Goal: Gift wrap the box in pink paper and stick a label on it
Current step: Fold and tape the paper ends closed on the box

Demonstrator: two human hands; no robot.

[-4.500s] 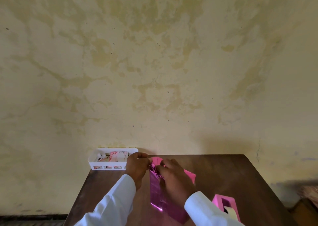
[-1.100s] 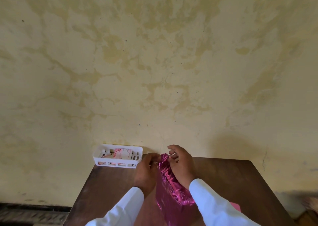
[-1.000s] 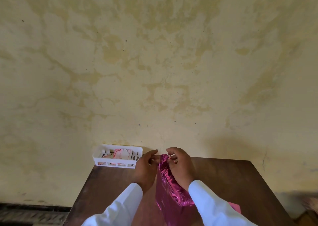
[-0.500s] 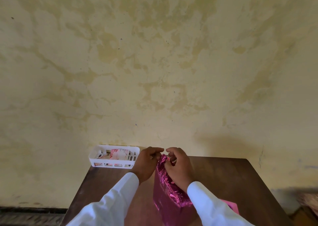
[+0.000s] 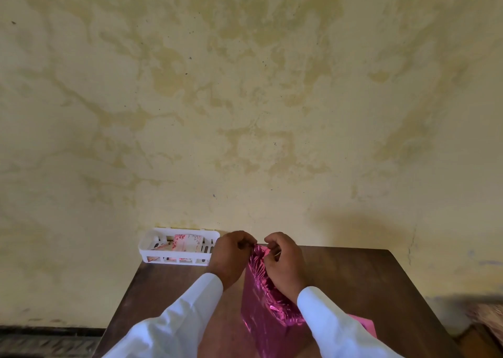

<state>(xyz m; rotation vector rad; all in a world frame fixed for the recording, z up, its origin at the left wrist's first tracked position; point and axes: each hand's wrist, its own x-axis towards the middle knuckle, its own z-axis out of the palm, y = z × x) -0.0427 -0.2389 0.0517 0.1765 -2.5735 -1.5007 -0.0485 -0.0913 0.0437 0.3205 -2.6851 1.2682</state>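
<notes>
A box covered in shiny pink paper (image 5: 265,319) stands on end on the dark wooden table (image 5: 362,289), in front of me. The paper is crumpled along the box's top edge. My left hand (image 5: 230,257) pinches the paper's far top corner from the left. My right hand (image 5: 284,262) pinches the same bunched paper from the right, fingers curled over it. Both wrists wear white sleeves. The box itself is hidden under the paper.
A white plastic basket (image 5: 177,246) holding floral cards sits at the table's far left corner against the stained yellow wall. A pink object (image 5: 364,323) shows behind my right sleeve.
Since a second ago both hands have stayed at the box's top far end, drawing closer together on the bunched paper. The view shifted slightly.
</notes>
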